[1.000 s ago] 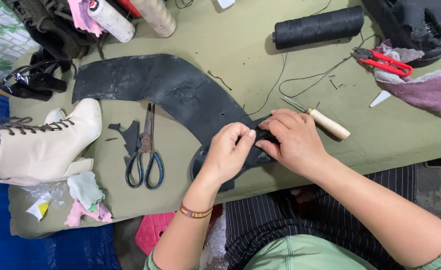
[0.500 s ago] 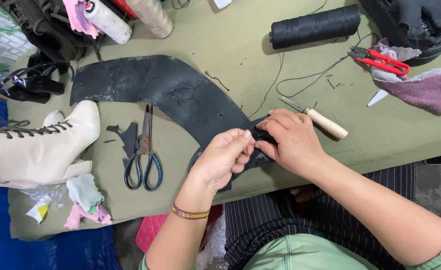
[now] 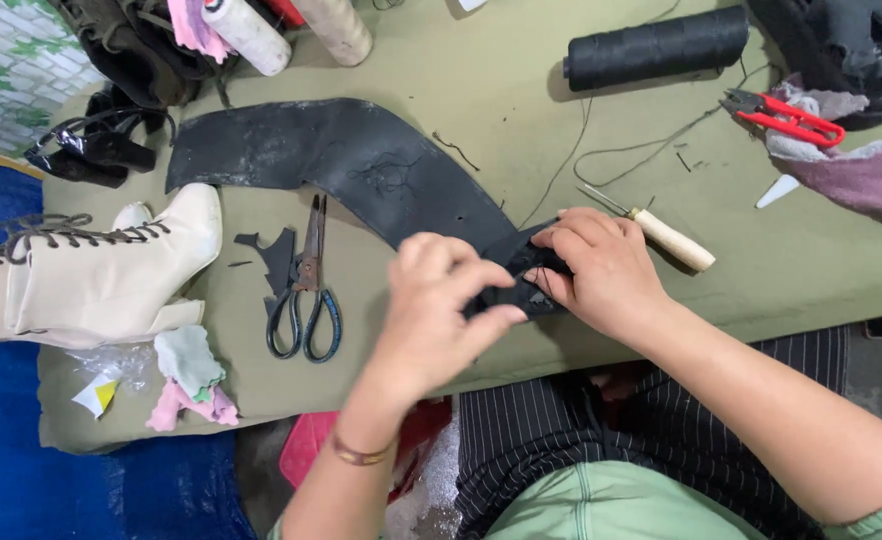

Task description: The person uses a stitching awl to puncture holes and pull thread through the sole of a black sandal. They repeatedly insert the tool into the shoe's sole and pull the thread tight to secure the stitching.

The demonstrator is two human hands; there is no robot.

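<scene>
A long curved piece of black leather (image 3: 351, 160) lies across the olive-green table (image 3: 501, 70). Its near end, a small folded black part (image 3: 521, 285), sits between both hands at the table's front edge. My right hand (image 3: 601, 270) presses and grips that end from the right. My left hand (image 3: 436, 315) pinches it from the left with thumb and fingers; a thin bracelet is on that wrist. A wooden-handled awl (image 3: 661, 235) lies just behind my right hand, with dark thread trailing from it.
Dark-handled scissors (image 3: 306, 290) and black leather scraps lie left of my hands. A cream lace-up boot (image 3: 101, 270) rests at the left edge. A black thread spool (image 3: 656, 45), red snips (image 3: 786, 115), purple cloth (image 3: 861, 175) and thread cones (image 3: 336, 25) line the back.
My left hand has lifted and drawn back toward me, away from the leather's broad part, now pinching only the near end. The right hand stays put.
</scene>
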